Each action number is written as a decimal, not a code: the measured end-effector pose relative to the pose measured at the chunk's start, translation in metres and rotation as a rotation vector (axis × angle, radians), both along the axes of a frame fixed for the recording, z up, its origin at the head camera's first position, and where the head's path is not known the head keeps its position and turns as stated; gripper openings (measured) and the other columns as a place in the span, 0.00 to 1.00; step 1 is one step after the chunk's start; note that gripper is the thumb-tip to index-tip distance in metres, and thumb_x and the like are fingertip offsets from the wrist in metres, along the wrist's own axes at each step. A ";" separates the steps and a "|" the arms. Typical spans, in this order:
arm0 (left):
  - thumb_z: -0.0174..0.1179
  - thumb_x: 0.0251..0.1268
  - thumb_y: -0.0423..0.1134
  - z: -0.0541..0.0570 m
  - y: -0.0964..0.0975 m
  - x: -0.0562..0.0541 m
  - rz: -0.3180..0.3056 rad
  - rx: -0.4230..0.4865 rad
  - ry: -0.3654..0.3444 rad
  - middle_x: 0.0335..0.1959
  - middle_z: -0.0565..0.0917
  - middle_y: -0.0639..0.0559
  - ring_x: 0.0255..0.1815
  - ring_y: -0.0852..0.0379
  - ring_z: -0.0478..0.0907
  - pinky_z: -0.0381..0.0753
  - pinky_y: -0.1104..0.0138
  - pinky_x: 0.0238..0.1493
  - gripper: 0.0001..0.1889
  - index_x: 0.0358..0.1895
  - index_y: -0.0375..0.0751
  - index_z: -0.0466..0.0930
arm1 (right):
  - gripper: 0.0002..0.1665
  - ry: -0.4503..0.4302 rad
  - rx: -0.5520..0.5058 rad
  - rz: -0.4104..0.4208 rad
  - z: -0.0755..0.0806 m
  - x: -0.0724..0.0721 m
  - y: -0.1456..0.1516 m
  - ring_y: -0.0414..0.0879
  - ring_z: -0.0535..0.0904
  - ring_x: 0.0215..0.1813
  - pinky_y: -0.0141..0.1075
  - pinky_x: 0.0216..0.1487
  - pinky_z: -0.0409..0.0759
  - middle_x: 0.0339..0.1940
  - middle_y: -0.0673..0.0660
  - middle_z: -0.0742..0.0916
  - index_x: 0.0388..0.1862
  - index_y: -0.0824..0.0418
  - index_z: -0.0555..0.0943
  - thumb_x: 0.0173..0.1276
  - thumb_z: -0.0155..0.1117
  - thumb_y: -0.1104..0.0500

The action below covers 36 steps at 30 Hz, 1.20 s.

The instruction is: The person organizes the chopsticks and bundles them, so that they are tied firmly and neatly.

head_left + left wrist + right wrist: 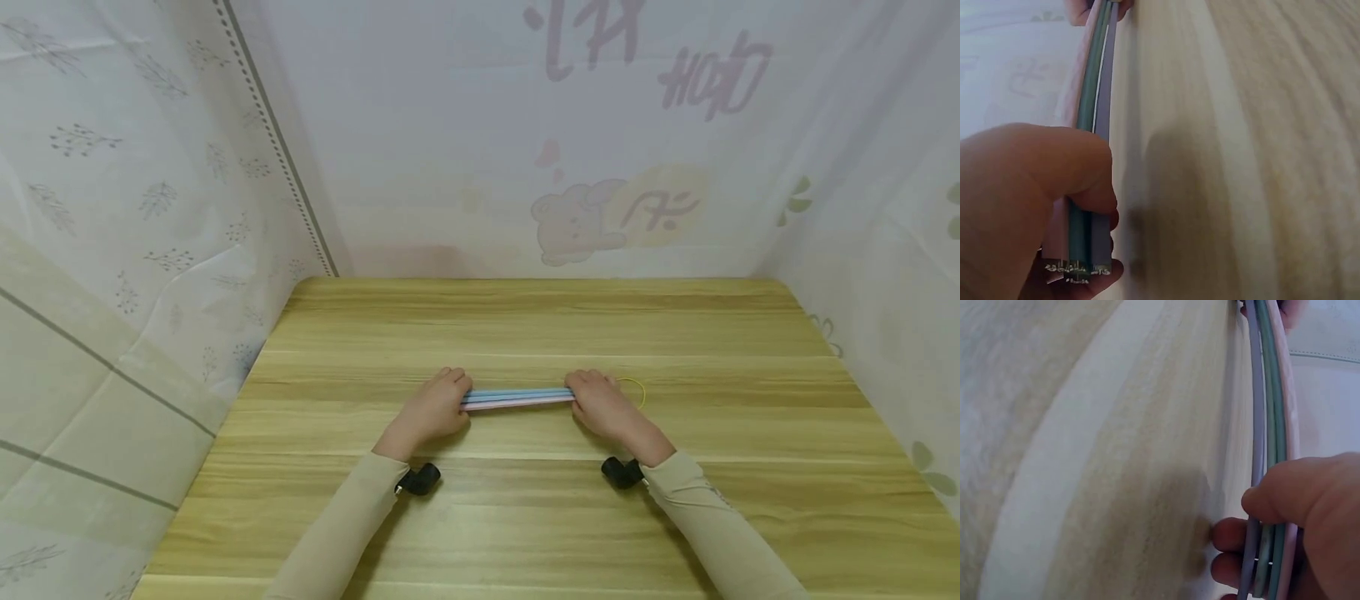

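Between my two hands stretches a bundle of long, thin pastel strips (517,398) in pink, teal and lilac, held low over the wooden table. My left hand (438,404) grips its left end. In the left wrist view the thumb (1082,159) presses across the strips, whose cut-looking ends show small shiny bits. At the other end my right hand (606,407) pinches the bundle, thumb on one side and fingers (1229,553) on the other. What exactly the strips are cannot be told. A thin yellow loop (642,392) lies beside the right hand.
The wood-grain table (517,533) extends around both hands. Patterned cloth hangs behind it (450,167) and along the left and right sides. Black wrist cameras sit below the left wrist (420,479) and right wrist (622,472).
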State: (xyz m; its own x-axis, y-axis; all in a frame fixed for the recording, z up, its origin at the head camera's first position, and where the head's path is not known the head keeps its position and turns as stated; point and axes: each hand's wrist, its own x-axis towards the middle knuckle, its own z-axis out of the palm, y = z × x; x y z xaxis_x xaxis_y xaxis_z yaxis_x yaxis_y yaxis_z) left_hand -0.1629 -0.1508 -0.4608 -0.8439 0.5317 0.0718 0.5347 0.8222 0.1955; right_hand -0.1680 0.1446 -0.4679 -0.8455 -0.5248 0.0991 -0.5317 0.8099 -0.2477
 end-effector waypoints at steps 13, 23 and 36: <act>0.60 0.54 0.34 0.009 0.003 0.000 0.028 -0.006 -0.089 0.23 0.72 0.54 0.21 0.58 0.67 0.70 0.64 0.26 0.09 0.36 0.43 0.69 | 0.07 0.095 -0.025 0.092 0.000 0.004 0.002 0.52 0.79 0.41 0.44 0.43 0.78 0.35 0.57 0.82 0.40 0.64 0.76 0.64 0.61 0.68; 0.67 0.52 0.36 0.011 0.009 0.002 0.064 -0.095 0.014 0.29 0.76 0.51 0.24 0.58 0.73 0.76 0.63 0.26 0.07 0.34 0.41 0.79 | 0.06 0.103 -0.039 0.069 0.000 0.005 0.001 0.51 0.79 0.39 0.43 0.41 0.79 0.33 0.56 0.82 0.37 0.63 0.76 0.63 0.65 0.66; 0.69 0.49 0.36 0.014 0.011 0.003 0.107 -0.100 -0.020 0.31 0.75 0.51 0.25 0.59 0.73 0.77 0.64 0.28 0.12 0.38 0.40 0.80 | 0.05 0.068 -0.043 0.061 0.002 0.006 -0.001 0.50 0.80 0.40 0.43 0.42 0.79 0.34 0.55 0.83 0.34 0.62 0.77 0.62 0.66 0.63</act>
